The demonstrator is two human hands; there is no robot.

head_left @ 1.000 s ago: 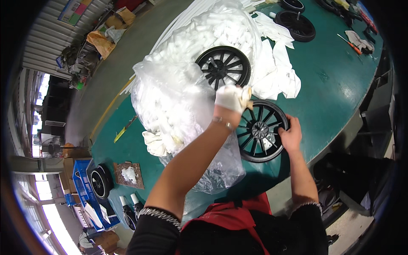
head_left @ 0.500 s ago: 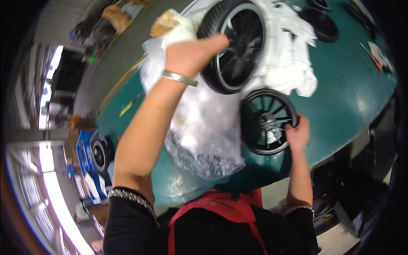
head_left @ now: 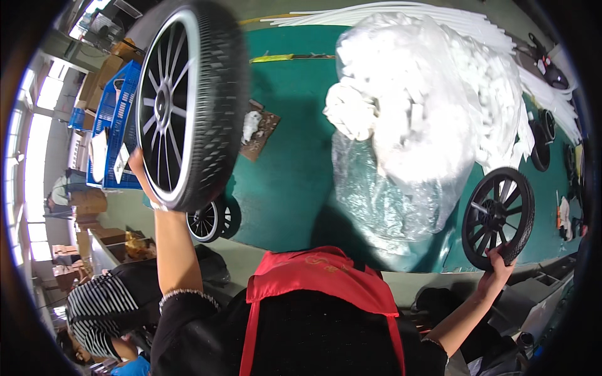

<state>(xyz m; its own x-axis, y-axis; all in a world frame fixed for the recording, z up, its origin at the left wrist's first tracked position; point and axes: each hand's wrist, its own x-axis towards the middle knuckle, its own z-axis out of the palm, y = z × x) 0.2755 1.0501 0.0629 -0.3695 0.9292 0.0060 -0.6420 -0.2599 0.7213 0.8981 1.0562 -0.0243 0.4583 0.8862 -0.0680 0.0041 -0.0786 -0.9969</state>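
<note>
Nearest to us is the red apron (head_left: 320, 279), below and between the fingers of both hands. With the left hand (head_left: 146, 180) we grip the large wheel (head_left: 213, 106) with whitish rim, which is nearly upright, mostly above these fingers; most of them are hidden behind it. With the right hand (head_left: 498, 263) we hold the black spoked wheel (head_left: 495, 213) by its lower edge, the fingers closed around it; we cannot tell if it touches the green tabletop (head_left: 282, 188). Lower right of the left fingers we see a smaller wheel (head_left: 204, 222). Farther, between both hands but nearer to the right fingers, lies the clear plastic bag (head_left: 414, 138) with white pieces. Beyond it, farthest from the fingers, long white strips (head_left: 338, 15) run
</note>
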